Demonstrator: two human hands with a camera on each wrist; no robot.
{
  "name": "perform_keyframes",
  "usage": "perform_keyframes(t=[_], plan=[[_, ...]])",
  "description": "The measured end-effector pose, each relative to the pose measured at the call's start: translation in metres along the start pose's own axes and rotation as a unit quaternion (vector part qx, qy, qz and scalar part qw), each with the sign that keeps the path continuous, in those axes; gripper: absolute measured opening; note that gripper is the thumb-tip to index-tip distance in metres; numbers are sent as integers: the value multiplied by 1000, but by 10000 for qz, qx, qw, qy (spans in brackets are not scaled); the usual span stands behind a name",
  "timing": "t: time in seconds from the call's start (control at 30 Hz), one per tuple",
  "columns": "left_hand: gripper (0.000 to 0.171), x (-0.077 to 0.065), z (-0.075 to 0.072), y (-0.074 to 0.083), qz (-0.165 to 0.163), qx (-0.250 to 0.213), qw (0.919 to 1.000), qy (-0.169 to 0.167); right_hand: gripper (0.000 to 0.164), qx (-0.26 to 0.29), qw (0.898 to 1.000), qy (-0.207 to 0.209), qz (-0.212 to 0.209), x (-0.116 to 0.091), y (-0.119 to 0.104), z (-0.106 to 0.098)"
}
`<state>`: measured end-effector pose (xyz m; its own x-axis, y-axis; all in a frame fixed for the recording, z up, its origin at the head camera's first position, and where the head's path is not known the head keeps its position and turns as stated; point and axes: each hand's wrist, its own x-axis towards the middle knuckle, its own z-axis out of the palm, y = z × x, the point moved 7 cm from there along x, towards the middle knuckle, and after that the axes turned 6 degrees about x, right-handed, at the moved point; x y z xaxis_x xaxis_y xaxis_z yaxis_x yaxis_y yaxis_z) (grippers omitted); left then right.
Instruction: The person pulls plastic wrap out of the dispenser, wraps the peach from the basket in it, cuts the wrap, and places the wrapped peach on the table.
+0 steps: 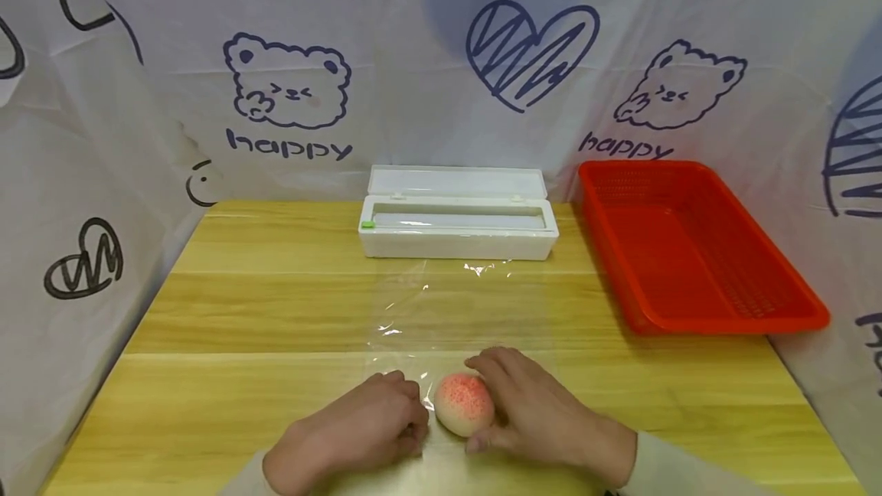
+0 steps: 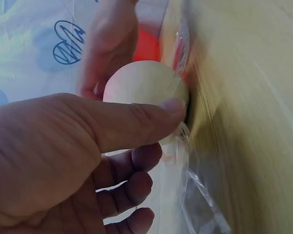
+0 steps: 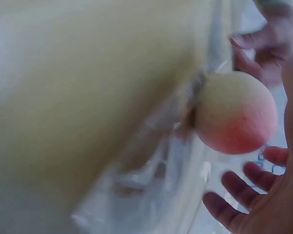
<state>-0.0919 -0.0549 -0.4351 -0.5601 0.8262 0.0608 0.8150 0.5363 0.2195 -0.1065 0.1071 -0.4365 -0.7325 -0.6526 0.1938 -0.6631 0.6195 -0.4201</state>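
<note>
A round peach [image 1: 464,404], cream with a speckled pink blush, sits near the front of the table on or beside a sheet of clear plastic wrap [image 1: 468,312]. Just left of it, my left hand [image 1: 365,427] has loosely curled fingers; the left wrist view puts its thumb across the near side of the peach [image 2: 144,80], beside crumpled wrap [image 2: 200,195]. Whether the thumb touches the fruit I cannot tell. My right hand [image 1: 544,419] curves around the right side, its fingers spread apart from the peach [image 3: 237,112] in the right wrist view.
Behind the hands, a white plastic wrap dispenser [image 1: 458,245] stands with its lid up and wrap drawn out toward me. A red plastic basket [image 1: 744,324] is at the right. White printed cloth [image 1: 420,98] hangs around the wooden table [image 1: 227,312].
</note>
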Motion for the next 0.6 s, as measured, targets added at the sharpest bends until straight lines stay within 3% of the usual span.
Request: perform_keyframes(t=[0.1,0.2,0.37,0.6], plan=[[17,1,-1,0,-29,-32,10000,14,118,-517,9966,3,-648,-12,-7,11],[17,2,-1,0,-38,-9,10000,28,124,-874,9911,171,-994,-20,-12,18],[17,1,-4,-2,-59,-30,10000,64,109,-980,9845,729,-1260,-21,-15,13],[18,0,-8,-7,-215,-195,9996,39,72,-1215,9791,849,-1393,-17,-17,8]])
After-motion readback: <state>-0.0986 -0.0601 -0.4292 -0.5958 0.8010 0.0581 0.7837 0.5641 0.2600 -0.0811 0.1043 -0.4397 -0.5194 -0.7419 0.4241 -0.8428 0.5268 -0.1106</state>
